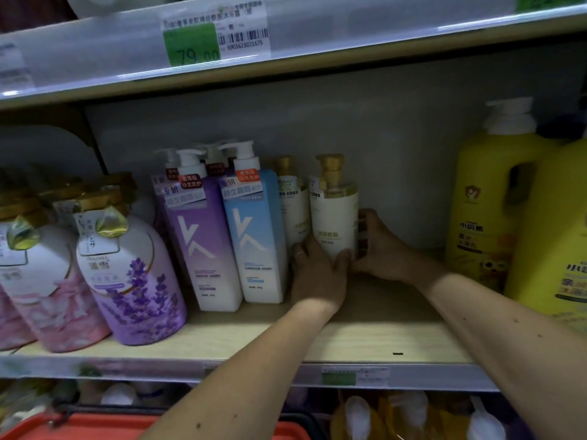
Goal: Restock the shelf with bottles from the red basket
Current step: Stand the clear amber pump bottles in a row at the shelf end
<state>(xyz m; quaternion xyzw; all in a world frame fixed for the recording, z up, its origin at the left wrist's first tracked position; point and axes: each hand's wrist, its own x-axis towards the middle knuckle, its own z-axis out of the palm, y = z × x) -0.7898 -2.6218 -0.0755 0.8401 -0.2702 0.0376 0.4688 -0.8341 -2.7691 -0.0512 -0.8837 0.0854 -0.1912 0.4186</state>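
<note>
A green price tag (193,44) marked 79.00, with a barcode label (244,38) beside it, is fixed to the edge of the upper shelf rail (381,30). A smaller green tag (338,378) is seen on the lower rail, its text blurred. A dark bracket (90,134) is mounted at the upper left of the bay. A grey back panel (397,128) is seen behind. Blurred white and yellow goods (413,414) are stacked on the level below.
</note>
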